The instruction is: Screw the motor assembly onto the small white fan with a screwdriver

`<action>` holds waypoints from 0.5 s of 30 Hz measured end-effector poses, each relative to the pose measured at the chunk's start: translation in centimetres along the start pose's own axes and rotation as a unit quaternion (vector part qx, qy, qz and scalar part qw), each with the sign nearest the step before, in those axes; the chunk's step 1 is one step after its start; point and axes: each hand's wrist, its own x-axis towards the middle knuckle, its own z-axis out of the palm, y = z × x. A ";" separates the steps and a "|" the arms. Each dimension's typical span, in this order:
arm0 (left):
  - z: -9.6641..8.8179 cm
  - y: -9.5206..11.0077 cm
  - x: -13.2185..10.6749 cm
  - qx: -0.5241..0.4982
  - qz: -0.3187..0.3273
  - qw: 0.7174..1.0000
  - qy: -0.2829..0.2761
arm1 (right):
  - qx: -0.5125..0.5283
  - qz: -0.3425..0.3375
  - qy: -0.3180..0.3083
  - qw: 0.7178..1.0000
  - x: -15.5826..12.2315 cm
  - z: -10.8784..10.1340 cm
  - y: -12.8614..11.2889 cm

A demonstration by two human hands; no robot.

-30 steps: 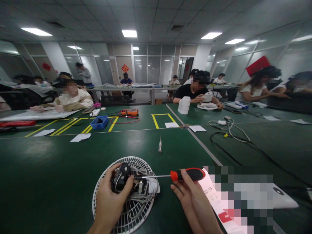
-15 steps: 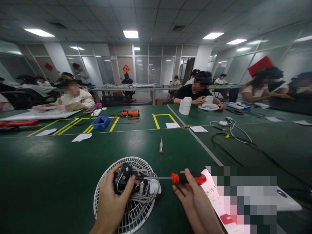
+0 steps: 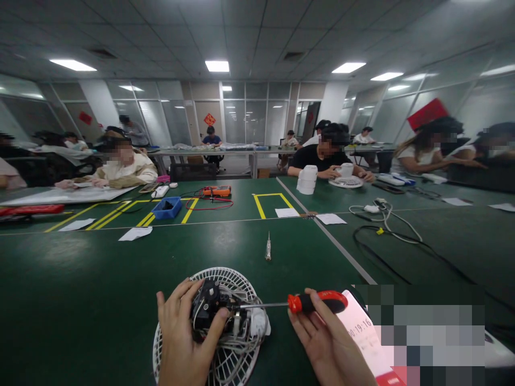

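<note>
My left hand grips a black fan motor assembly, thumb on its right side and fingers over its left. The motor rests on a round white fan grille, with pale wires bundled around it and a white plastic part at its right. In my right hand is a screwdriver with a red and black handle, held between thumb and fingers. Its shaft lies nearly level and its tip meets the motor's right side; the exact contact point is hidden among the parts.
A small clear-handled screwdriver lies beyond the grille. Behind it are a blue bin, an orange multimeter and paper slips. A lit phone lies under my right hand. Cables run along the right. Co-workers sit across the table.
The view has tilted slightly, so everything sits a little lower. The screwdriver handle has turned in my right hand, and my left little finger has spread outward. The tip stays at the motor.
</note>
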 end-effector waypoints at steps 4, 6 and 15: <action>0.0 0.1 0.1 0.020 0.010 1.000 0.010 | -0.034 -0.001 -0.012 0.999 0.2 -0.3 0.2; 0.1 0.2 0.2 0.026 0.017 0.999 0.013 | -0.034 -0.012 -0.026 0.999 0.0 -0.1 -0.1; 0.3 2.1 0.0 0.037 0.058 0.996 0.050 | -0.038 -0.021 -0.009 0.999 0.1 0.2 -0.1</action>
